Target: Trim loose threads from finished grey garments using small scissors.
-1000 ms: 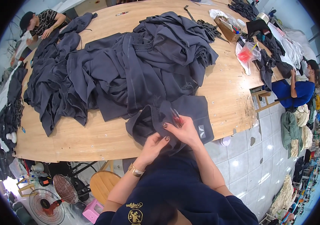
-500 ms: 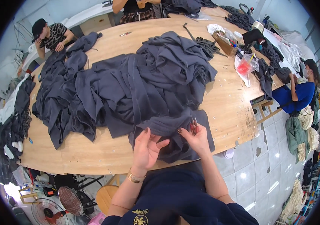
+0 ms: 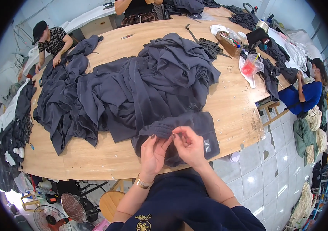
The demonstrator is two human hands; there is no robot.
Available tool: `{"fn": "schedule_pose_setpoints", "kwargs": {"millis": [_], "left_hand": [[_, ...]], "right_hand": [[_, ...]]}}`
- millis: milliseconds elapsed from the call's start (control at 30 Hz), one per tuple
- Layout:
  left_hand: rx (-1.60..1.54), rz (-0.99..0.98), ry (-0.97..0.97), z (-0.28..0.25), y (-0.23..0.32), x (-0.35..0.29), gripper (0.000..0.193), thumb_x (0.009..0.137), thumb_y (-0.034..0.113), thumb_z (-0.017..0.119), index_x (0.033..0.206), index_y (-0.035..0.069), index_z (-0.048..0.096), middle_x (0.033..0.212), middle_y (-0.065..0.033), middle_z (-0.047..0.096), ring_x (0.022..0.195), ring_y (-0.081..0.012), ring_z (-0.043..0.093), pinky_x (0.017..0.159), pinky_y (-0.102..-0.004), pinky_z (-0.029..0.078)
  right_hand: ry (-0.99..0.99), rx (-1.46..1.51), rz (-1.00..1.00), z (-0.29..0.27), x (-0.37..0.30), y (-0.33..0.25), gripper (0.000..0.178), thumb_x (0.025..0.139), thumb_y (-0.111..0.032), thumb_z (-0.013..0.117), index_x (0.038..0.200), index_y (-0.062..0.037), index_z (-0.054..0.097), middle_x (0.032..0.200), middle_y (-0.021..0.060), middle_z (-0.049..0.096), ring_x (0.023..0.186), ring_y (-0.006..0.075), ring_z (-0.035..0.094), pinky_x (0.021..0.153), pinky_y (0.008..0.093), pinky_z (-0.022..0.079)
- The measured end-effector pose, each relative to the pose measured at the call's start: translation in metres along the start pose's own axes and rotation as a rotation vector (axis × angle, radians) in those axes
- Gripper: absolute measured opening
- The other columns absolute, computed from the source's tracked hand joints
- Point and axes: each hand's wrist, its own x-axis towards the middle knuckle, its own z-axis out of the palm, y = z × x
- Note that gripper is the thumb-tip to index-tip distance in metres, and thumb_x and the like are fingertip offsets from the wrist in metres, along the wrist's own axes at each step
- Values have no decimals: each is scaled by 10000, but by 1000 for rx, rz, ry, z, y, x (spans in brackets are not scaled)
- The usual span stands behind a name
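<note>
A dark grey garment [image 3: 196, 122] lies at the front edge of the table, its gathered, stitched band folded toward me. My left hand [image 3: 154, 156] is closed on the near edge of that band, thumb and fingers on the cloth. Against its fingertips, my right hand [image 3: 190, 148] pinches with thumb and forefinger; what is between them is too small to make out. A small pale logo patch [image 3: 206, 146] shows on the cloth right of my right hand. Beyond, a large heap of similar dark grey garments [image 3: 117, 90] covers the middle of the table.
The wooden table [image 3: 233, 115] curves around me. A bagged red drink [image 3: 249, 66] and a brown paper bag [image 3: 229, 44] stand at the right. Co-workers are at the far left, far side and right. A fan [image 3: 52, 218] and a wooden stool [image 3: 110, 202] are below.
My right hand has moved left and turned to meet my left fingertips. The metal-tipped tool seen in it before no longer shows. The logo patch has come into view.
</note>
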Motion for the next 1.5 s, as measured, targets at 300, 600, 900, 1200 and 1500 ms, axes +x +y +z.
{"fn": "schedule_pose_setpoints", "kwargs": {"millis": [300,600,900,1200,1500], "left_hand": [[183,45,106,-9,-9,-13,180,912,90,454,771,26,544,785,-21,551,745,-61,504,697,-217,419],[209,30,129,6,-8,-8,203,932,100,427,838,-12,568,873,-41,574,850,-94,529,823,-268,435],[158,-16,32,3,-2,-5,242,940,105,400,1009,-56,567,1069,-121,574,1028,-186,540,951,-363,414],[229,33,84,-2,-8,-6,256,939,166,455,940,-45,600,857,-66,617,765,-109,573,721,-247,480],[349,66,95,6,-8,-5,235,932,166,483,864,-19,613,704,-1,555,586,-31,429,531,-179,362]], "right_hand": [[-126,-523,-518,2,-2,1,335,605,-6,617,937,-36,581,693,65,615,616,215,617,545,297,475],[-12,-221,-256,6,0,8,196,747,-56,644,930,-54,571,684,86,617,576,235,619,492,284,464],[39,-204,-76,4,3,7,131,806,-37,613,931,-20,579,734,96,636,590,130,606,543,229,462],[-87,-476,-541,0,2,8,353,625,-5,620,974,-23,574,695,61,619,572,203,602,512,279,450],[32,-384,-343,4,-4,14,203,701,-18,620,891,-29,550,641,38,585,511,157,561,487,253,421]]}}
